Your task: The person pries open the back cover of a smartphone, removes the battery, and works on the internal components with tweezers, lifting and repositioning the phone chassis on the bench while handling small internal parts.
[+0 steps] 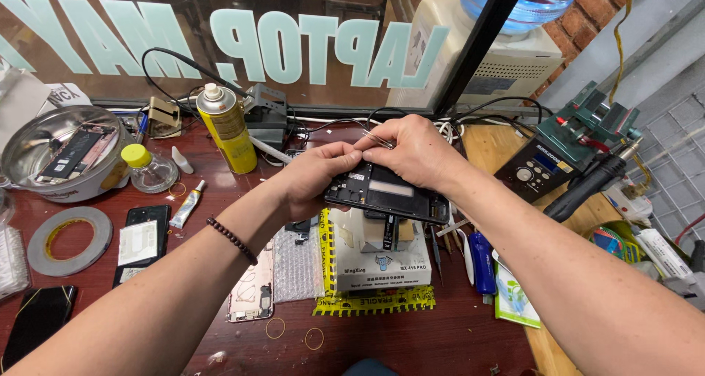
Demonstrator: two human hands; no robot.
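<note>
Both hands on black phone frame (pixel 387 194), held up over grey-topped unit (pixel 378 262) on worktop (pixel 95 302).

Left hand (pixel 312 176) clamped on frame's left edge. Right hand (pixel 413 150) pinching thin metal tweezers (pixel 377 139) at frame's top edge, tips pointing left. Yellow spray can (pixel 226 128) upright behind left hand; tape roll (pixel 70 240) flat, far left.

Black phone frame (pixel 387 192), middle of frame, held up flat-ish, tilted a bit down to right, insides facing up. Thin metal tweezers (pixel 376 139) just above its top edge, tips pointing right.
</note>
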